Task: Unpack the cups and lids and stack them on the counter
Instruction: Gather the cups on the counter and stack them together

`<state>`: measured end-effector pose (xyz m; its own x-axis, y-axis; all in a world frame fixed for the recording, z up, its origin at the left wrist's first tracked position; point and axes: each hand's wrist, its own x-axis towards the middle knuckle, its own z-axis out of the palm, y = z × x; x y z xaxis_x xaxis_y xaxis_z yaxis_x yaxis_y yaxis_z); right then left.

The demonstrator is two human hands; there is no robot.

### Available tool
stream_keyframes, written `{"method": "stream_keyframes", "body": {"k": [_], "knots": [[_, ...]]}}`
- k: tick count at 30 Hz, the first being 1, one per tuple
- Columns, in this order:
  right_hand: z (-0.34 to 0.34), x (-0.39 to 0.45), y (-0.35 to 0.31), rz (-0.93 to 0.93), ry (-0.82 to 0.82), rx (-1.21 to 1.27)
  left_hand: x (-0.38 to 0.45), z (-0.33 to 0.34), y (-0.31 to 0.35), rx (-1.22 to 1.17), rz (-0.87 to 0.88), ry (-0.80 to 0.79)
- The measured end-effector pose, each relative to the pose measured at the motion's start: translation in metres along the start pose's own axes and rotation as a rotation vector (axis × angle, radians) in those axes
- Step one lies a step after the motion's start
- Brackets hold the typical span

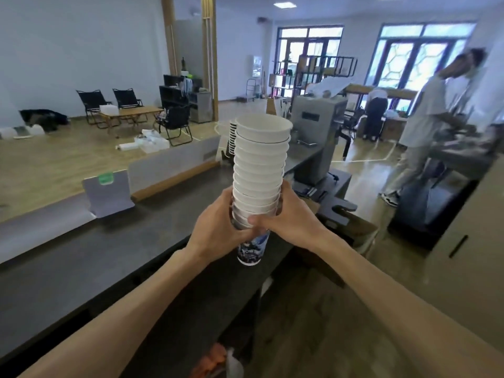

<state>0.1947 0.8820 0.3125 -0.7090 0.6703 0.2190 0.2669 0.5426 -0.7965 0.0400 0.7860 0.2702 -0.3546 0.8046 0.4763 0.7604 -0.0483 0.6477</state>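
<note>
A tall stack of white paper cups (260,165) with a blue printed bottom cup stands upright in the air above the dark counter (109,249). My left hand (215,227) grips the lower part of the stack from the left. My right hand (289,216) grips it from the right, thumb across the front. A second stack of cups (232,137) stands farther back on the counter, partly hidden behind the held stack.
A grey machine (316,137) stands on the counter's far right end. A low partition (174,165) and a small stand with a green label (107,192) line the counter's far edge. A person (425,118) works at the right. An open cardboard box (351,227) sits right of my hands.
</note>
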Motion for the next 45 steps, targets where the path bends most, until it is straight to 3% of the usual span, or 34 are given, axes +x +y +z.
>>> {"method": "stream_keyframes", "body": {"k": [5, 7, 13, 19, 27, 36, 45], "knots": [[-0.057, 0.090, 0.066, 0.027, 0.043, -0.024, 0.112, 0.077, -0.023, -0.039, 0.058, -0.003], [-0.096, 0.168, 0.111, 0.054, 0.073, -0.058, 0.200, 0.128, -0.040, -0.058, 0.041, 0.000], [-0.152, 0.267, 0.164, 0.068, 0.114, -0.077, 0.313, 0.188, -0.052, -0.094, 0.045, -0.022], [-0.205, 0.393, 0.235, 0.045, 0.072, -0.041, 0.436, 0.256, -0.078, -0.165, -0.016, -0.012], [-0.236, 0.568, 0.335, -0.054, -0.084, 0.044, 0.576, 0.343, -0.148, -0.138, -0.160, 0.151], [-0.215, 0.700, 0.366, -0.102, -0.301, 0.135, 0.651, 0.356, -0.216, -0.044, -0.366, 0.310], [-0.185, 0.746, 0.375, -0.174, -0.332, 0.167, 0.669, 0.346, -0.245, 0.088, -0.474, 0.395]]}}
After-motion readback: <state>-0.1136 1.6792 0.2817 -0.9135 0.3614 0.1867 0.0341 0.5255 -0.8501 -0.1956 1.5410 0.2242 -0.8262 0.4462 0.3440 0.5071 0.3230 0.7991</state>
